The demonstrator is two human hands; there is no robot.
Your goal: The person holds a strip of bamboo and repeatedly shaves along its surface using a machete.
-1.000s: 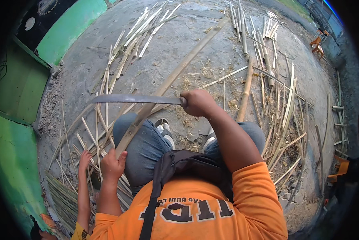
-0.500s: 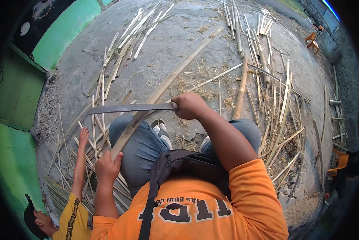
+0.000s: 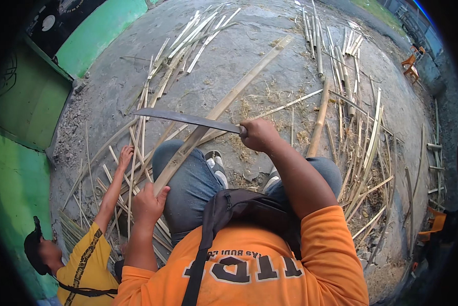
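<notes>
My left hand (image 3: 148, 202) is wrapped round the near end of a long split bamboo strip (image 3: 228, 103), which slants away over my left knee toward the upper right. In my right hand (image 3: 260, 134) is the handle of a machete (image 3: 184, 118). Its long blade points left and crosses the bamboo, at or just above its surface; I cannot tell if it touches. The blade's tip reaches past my left knee. My fingers are closed on both things.
At my left, a person in a yellow shirt (image 3: 88, 260) reaches a hand (image 3: 125, 157) toward thin bamboo strips. More strips (image 3: 198, 38) lie ahead. Bamboo poles (image 3: 318, 120) and split pieces (image 3: 369, 148) cover the ground at right. A green wall (image 3: 25, 188) borders the left; orange chairs (image 3: 410, 69) stand far right.
The machete has moved up along the bamboo, away from my left hand, its tip now higher. The person at left leans farther in, hand nearer the strips. The whole view has shifted slightly.
</notes>
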